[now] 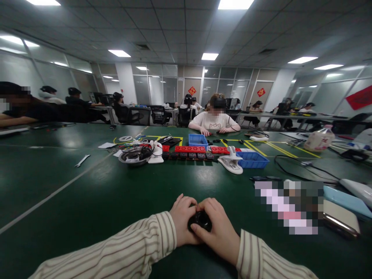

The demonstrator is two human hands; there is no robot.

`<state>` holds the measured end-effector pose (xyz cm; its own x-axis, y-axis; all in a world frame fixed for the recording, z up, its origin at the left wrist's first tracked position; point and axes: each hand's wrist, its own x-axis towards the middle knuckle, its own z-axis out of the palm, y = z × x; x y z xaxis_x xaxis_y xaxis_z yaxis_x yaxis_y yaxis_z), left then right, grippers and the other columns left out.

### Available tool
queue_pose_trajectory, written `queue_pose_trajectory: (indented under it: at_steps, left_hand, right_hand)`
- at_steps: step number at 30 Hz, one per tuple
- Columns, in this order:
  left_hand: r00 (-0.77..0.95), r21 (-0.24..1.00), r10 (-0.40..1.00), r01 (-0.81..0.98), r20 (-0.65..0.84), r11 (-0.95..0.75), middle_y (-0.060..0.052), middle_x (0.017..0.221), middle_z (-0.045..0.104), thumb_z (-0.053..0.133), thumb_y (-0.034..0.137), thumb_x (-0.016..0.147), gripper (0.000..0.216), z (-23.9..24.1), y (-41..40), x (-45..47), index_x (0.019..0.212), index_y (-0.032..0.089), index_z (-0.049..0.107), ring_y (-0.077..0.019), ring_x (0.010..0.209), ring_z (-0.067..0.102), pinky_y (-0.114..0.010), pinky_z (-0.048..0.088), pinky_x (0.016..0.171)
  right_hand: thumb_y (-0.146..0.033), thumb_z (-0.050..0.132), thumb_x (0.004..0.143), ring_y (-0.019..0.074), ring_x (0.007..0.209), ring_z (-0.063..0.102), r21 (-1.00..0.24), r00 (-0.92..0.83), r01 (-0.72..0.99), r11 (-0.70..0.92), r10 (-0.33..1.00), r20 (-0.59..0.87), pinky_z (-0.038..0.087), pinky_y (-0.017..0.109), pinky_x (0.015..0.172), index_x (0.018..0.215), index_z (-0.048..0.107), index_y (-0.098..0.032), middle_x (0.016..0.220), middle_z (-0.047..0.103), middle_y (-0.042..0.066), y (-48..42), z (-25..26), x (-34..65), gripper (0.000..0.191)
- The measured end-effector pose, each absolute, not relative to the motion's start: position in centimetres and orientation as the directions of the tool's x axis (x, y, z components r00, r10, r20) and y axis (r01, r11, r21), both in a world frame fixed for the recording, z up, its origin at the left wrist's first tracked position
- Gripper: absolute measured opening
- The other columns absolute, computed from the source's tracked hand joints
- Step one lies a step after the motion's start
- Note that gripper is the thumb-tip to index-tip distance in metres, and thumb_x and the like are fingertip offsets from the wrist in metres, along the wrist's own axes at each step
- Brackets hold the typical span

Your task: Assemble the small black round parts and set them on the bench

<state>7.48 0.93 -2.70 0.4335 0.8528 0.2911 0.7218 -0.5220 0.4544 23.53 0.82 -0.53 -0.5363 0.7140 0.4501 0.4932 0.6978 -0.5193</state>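
My left hand (183,223) and my right hand (219,228) rest together on the green table (95,201) near its front edge. Both are closed around a small round black object (200,221) held between them. Fingers of each hand wrap its sides, so only its top shows. Striped sleeves cover both my forearms.
Further back lie a metal bowl with cables (135,155), a row of red and black parts (192,152), two blue bins (252,159), a white clamp (231,162) and a wrench (81,160). A person (214,120) sits opposite. Phones and cables lie at right.
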Motion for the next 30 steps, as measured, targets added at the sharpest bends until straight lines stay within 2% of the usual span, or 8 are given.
queue_pose_trajectory:
  at_steps: [6,8,11,16,18,22,26,30]
  left_hand:
    - [0.544,0.474,0.808,0.664,0.226,-0.579,-0.003,0.1,0.052,0.075,0.041,0.049,0.042,-2.6,1.8,6.8,0.085,0.021,0.063,-0.0243,0.095,0.05,-0.043,0.034,0.094]
    - [0.552,0.472,0.805,0.663,0.218,-0.582,-0.002,0.1,0.053,0.075,0.04,0.05,0.039,-2.6,1.9,6.8,0.083,0.022,0.064,-0.0245,0.096,0.05,-0.046,0.031,0.095]
    - [0.548,0.475,0.808,0.664,0.217,-0.578,-0.004,0.103,0.053,0.075,0.043,0.051,0.053,-2.5,1.6,7.0,0.098,0.023,0.06,-0.0258,0.099,0.05,-0.053,0.025,0.098]
    - [0.499,0.439,0.822,0.696,0.274,-0.569,-0.008,0.11,0.052,0.072,0.053,0.052,0.074,-2.0,0.7,7.4,0.113,0.019,0.048,-0.0274,0.103,0.048,-0.057,0.02,0.1]
    - [0.468,0.42,0.83,0.716,0.304,-0.558,-0.007,0.106,0.053,0.071,0.055,0.052,0.072,-1.9,0.4,7.6,0.109,0.019,0.048,-0.0269,0.101,0.049,-0.057,0.017,0.101]
    - [0.405,0.41,0.847,0.746,0.344,-0.524,-0.004,0.093,0.054,0.067,0.057,0.054,0.059,-2.0,0.0,7.7,0.097,0.019,0.052,-0.0248,0.093,0.051,-0.058,0.012,0.102]
    - [0.397,0.408,0.859,0.761,0.324,-0.505,-0.003,0.088,0.054,0.072,0.05,0.051,0.053,-2.3,0.1,7.9,0.09,0.019,0.057,-0.0226,0.088,0.052,-0.057,0.011,0.103]
    - [0.46,0.423,0.848,0.735,0.263,-0.53,-0.001,0.09,0.054,0.074,0.045,0.05,0.048,-2.1,0.6,7.6,0.09,0.022,0.06,-0.022,0.091,0.052,-0.055,0.015,0.102]
  right_hand:
    - [-0.013,0.043,0.066,0.0199,0.084,0.049,-0.494,-0.645,0.275,0.825,0.54,0.541,0.039,0.037,0.078,0.083,0.052,-0.019,0.083,0.057,0.004,0.6,0.2,23.8,0.02]
    - [-0.012,0.04,0.066,0.0196,0.086,0.05,-0.465,-0.674,0.215,0.859,0.475,0.566,0.039,0.037,0.079,0.082,0.053,-0.02,0.084,0.059,0.003,0.5,0.4,23.9,0.021]
    - [-0.012,0.04,0.069,0.0195,0.092,0.05,-0.443,-0.694,0.176,0.879,0.43,0.577,0.036,0.038,0.086,0.086,0.053,-0.02,0.091,0.061,0.003,0.5,0.4,24.0,0.023]
    - [-0.023,0.047,0.077,0.0224,0.101,0.046,-0.451,-0.659,0.23,0.862,0.479,0.58,0.032,0.043,0.092,0.104,0.049,-0.018,0.104,0.056,0.007,0.5,0.1,24.1,0.028]
    - [-0.035,0.045,0.081,0.0232,0.096,0.048,-0.466,-0.621,0.264,0.845,0.518,0.588,0.035,0.043,0.088,0.102,0.05,-0.017,0.1,0.055,0.008,0.5,-0.1,24.0,0.028]
    - [-0.057,0.041,0.081,0.0218,0.081,0.049,-0.475,-0.537,0.351,0.807,0.589,0.603,0.04,0.04,0.075,0.092,0.05,-0.016,0.088,0.054,0.008,0.5,-0.4,23.8,0.043]
    - [-0.042,0.05,0.081,0.0211,0.078,0.048,-0.466,-0.533,0.459,0.757,0.654,0.537,0.04,0.038,0.072,0.084,0.051,-0.017,0.082,0.053,0.006,0.6,-0.5,23.7,0.025]
    - [-0.023,0.049,0.08,0.0199,0.081,0.048,-0.447,-0.605,0.399,0.801,0.596,0.528,0.04,0.036,0.074,0.085,0.054,-0.018,0.084,0.054,0.005,0.6,-0.1,23.8,0.008]
